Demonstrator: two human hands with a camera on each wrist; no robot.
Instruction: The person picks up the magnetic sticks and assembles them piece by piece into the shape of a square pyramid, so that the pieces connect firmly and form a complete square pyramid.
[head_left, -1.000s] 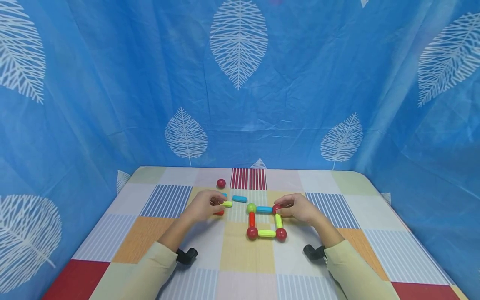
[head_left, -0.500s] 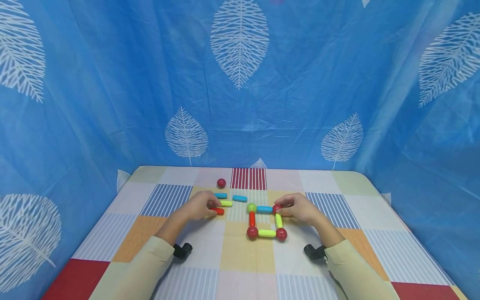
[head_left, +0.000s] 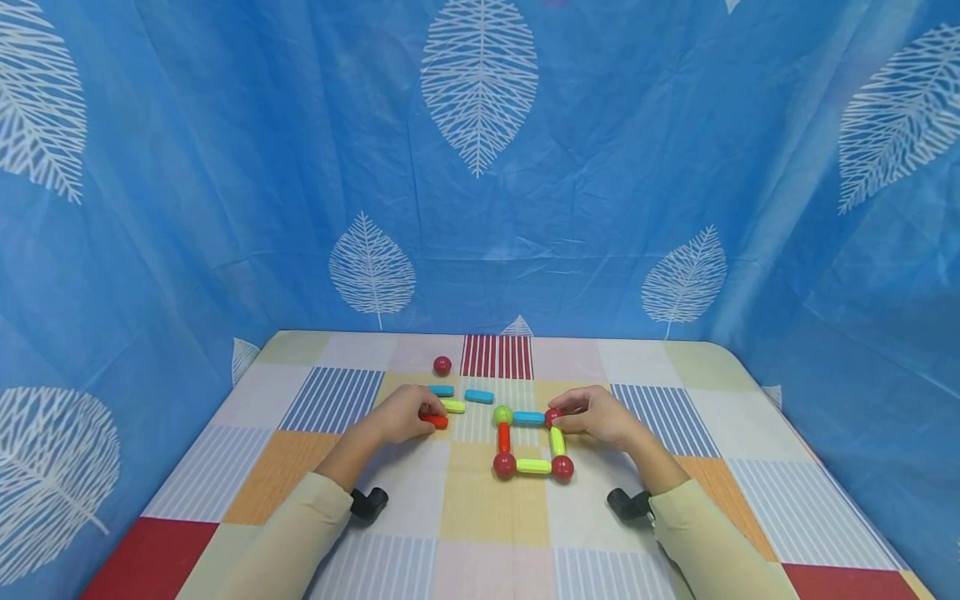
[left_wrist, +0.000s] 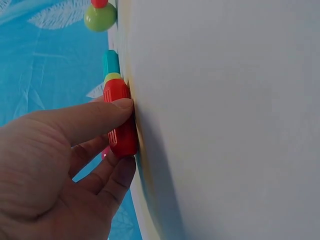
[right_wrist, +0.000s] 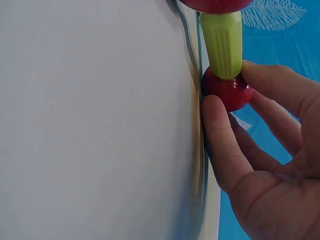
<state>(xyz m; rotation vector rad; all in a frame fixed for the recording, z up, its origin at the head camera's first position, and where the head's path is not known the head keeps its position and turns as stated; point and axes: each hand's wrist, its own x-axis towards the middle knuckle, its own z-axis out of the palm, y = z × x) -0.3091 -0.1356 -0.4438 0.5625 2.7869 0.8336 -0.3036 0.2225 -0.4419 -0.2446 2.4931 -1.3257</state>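
My left hand [head_left: 403,413] pinches a red stick [head_left: 437,422] lying on the table; in the left wrist view the thumb presses the red stick [left_wrist: 120,120] and fingers curl behind it. At the far right corner of a square of sticks and balls, my right hand [head_left: 597,415] grips a red ball [head_left: 552,416] between thumb and fingers. A blue stick [head_left: 529,418] links that ball to a green ball [head_left: 502,415]. A yellow-green stick [head_left: 557,442] runs from it to a nearer red ball [head_left: 562,468]. Another red ball [head_left: 505,465] forms the fourth corner.
Beside the left hand lie a yellow-green stick [head_left: 453,407] and two blue sticks, one of them a blue stick [head_left: 479,396] further right. A loose red ball [head_left: 442,365] sits behind them. A blue curtain [head_left: 480,250] hangs behind the patchwork-covered table [head_left: 495,517].
The left hand has drawn back slightly to the left and come down onto the red stick, uncovering the blue and yellow-green sticks. The right hand stays at its red ball.
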